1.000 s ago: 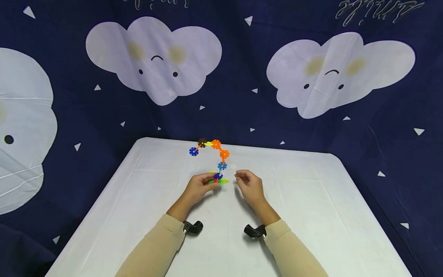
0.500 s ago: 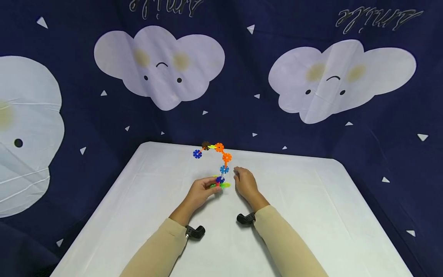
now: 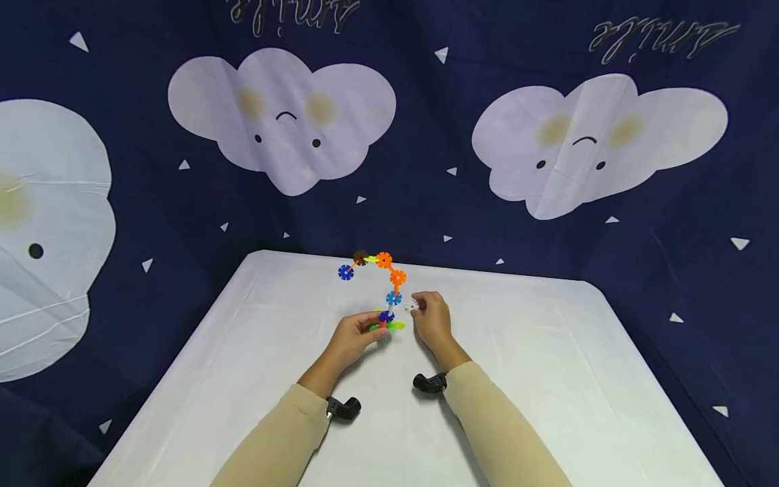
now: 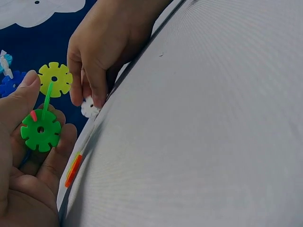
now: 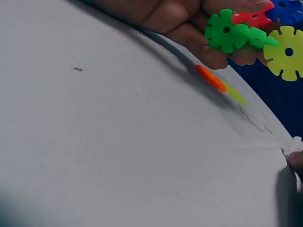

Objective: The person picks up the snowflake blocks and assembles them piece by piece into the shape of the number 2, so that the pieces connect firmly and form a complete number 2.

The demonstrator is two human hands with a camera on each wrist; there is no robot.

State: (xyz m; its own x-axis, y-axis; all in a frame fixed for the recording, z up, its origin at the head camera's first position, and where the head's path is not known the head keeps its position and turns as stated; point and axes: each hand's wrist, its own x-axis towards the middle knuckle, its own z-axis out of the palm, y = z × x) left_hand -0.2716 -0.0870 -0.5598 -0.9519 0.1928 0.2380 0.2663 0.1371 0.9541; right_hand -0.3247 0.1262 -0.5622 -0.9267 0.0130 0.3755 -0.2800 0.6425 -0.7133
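In the head view my left hand (image 3: 353, 336) grips the lower end of a curving chain of slotted plastic discs. Light blue (image 3: 393, 298), orange (image 3: 398, 277), brown (image 3: 360, 257) and dark blue (image 3: 345, 272) discs run up and round to the left. Seen by the left wrist camera, a green disc (image 4: 47, 140) lies against the fingers, joined to a yellow disc (image 4: 54, 89). To the right of the chain, my right hand (image 3: 433, 323) pinches a loose white slotted disc (image 4: 88, 109) between thumb and fingers, low over the table and apart from the chain.
An orange disc (image 5: 210, 78) and a yellow disc (image 5: 235, 94) lie on the white-covered table (image 3: 517, 406), beneath the left hand in the right wrist view. A dark blue cloth (image 3: 426, 203) with printed clouds hangs behind the table's far edge.
The right hand has reached forward to the white disc that lay on the table and now pinches it. The left hand keeps its grip on the chain. The head view has shifted slightly.
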